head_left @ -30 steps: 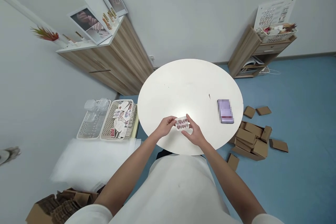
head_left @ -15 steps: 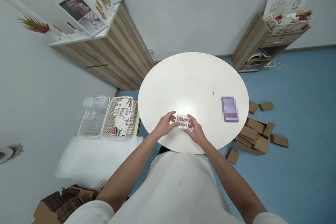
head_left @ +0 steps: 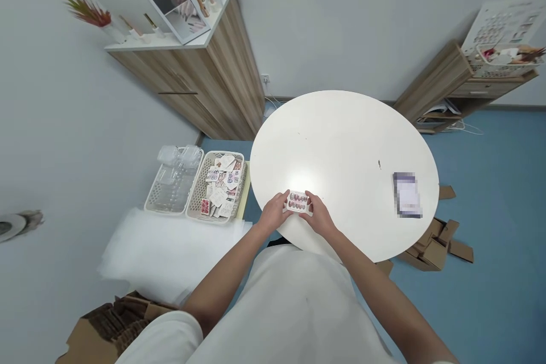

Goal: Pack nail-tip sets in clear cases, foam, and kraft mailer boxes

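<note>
A small card of press-on nails (head_left: 297, 201), with two rows of pinkish-grey nails, is held level near the front edge of the white oval table (head_left: 341, 142). My left hand (head_left: 274, 213) grips its left end between thumb and fingers. On the opposite end, my right hand (head_left: 319, 215) pinches the card in the same way. Whether a clear cover lies over the nails is too small to make out. Toward the table's right side lies a blurred purple phone-like object (head_left: 407, 195), apart from both hands.
Left of the table stand a white basket of printed cards (head_left: 216, 187) and a basket of clear plastic trays (head_left: 173, 182). White sheeting (head_left: 170, 250) lies in front of them. Cardboard boxes are on the floor at right (head_left: 433, 250) and lower left (head_left: 91, 335). A wooden cabinet (head_left: 230, 68) stands behind.
My view has swung left, so the table sits further right. The fingers of both hands, looser before, have closed around the ends of the nail card.
</note>
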### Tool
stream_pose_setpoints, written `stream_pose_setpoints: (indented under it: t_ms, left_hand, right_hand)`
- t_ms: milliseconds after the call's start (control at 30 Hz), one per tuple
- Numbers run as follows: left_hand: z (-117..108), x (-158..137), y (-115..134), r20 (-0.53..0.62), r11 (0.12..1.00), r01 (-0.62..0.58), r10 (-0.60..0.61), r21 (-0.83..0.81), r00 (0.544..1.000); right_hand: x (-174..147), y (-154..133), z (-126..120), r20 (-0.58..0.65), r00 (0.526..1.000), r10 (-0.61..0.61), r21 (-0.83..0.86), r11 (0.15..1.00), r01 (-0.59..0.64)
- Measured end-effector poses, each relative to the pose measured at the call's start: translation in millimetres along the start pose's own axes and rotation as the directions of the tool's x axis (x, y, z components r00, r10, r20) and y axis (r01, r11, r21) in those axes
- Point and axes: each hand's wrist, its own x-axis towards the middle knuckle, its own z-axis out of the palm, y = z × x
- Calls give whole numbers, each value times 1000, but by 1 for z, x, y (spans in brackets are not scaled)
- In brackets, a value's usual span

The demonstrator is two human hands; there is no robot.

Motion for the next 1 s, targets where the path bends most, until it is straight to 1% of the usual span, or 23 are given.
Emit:
stream_pose_setpoints:
  t_ms: [100, 200, 267, 367, 467, 533, 633, 700, 800, 900, 1000]
  left_hand:
    - [1, -3, -29, 2, 998, 56, -56, 18, 998]
    - [6, -2, -55, 17, 997, 75, -75, 11, 997]
    - [9, -1, -67, 33, 996, 93, -93, -4, 995]
    - [12, 1, -79, 68, 991, 131, -129, -30, 989]
    - [13, 3, -86, 94, 985, 166, -162, -44, 982]
    - [14, 4, -89, 92, 983, 174, -169, -54, 981]
    - [12, 3, -92, 68, 984, 163, -158, -71, 985]
    - [10, -2, -93, 38, 988, 143, -141, -52, 989]
    - [9, -15, -92, 12, 997, 71, -71, 20, 997]
    - [9, -27, -90, 13, 997, -18, 17, 73, 1000]
    - [10, -30, -88, 14, 994, -39, 38, 101, 999]
  right_hand:
    - [15, -6, 24, 69, 997, 28, -121, 992, -19]
    - [27, -6, 47, 106, 992, 61, -217, 975, -37]
    - [34, -4, 60, 116, 990, 79, -259, 965, -46]
    - [40, -1, 75, 113, 987, 113, -296, 952, -75]
    - [45, 1, 86, 111, 983, 148, -314, 943, -107]
    - [47, 1, 89, 101, 983, 157, -329, 937, -116]
    - [47, 0, 90, 81, 984, 155, -343, 932, -119]
    - [42, 0, 88, 73, 987, 140, -344, 933, -107]
    - [28, -2, 83, 64, 997, 51, -388, 921, -22]
    - [17, -5, 82, 109, 993, -49, -461, 882, 94]
    - [17, -10, 86, 156, 985, -74, -510, 848, 145]
